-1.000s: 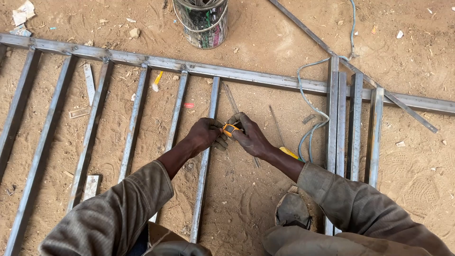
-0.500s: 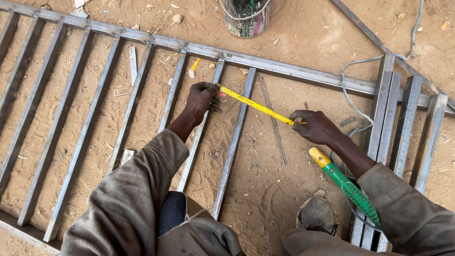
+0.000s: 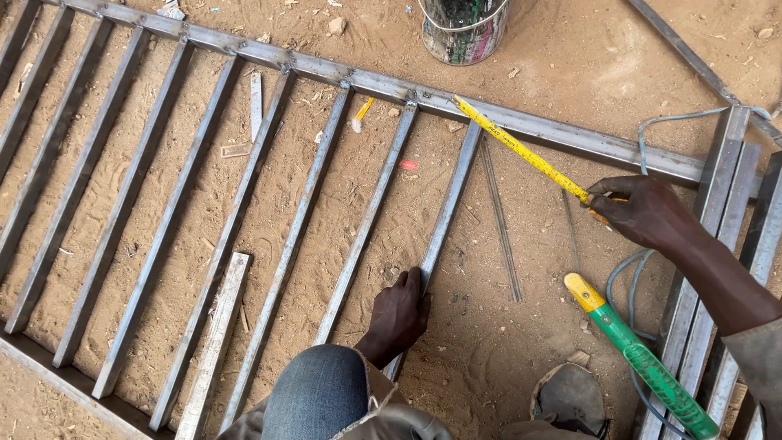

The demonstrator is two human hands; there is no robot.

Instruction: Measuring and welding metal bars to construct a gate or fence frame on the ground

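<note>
A grey metal frame (image 3: 521,122) of parallel square bars lies flat on sandy ground. My left hand (image 3: 399,314) grips one upright bar (image 3: 448,208) near its lower end. My right hand (image 3: 643,210) holds the case end of a yellow tape measure (image 3: 521,151), whose blade runs up-left to the top rail where that bar meets it. My knee in blue jeans (image 3: 318,391) shows at the bottom.
A paint-stained metal bucket (image 3: 464,28) stands beyond the top rail. A green and yellow handled tool (image 3: 643,358) with a grey cable lies by my shoe (image 3: 570,399). Stacked bars (image 3: 733,244) lie at right, a loose short bar (image 3: 216,342) at lower left, thin rods (image 3: 498,220) in the sand.
My left hand left the tape's tip and moved down to grip the bar low. The tape stays stretched from the rail to my right hand. The camera moved closer and left.
</note>
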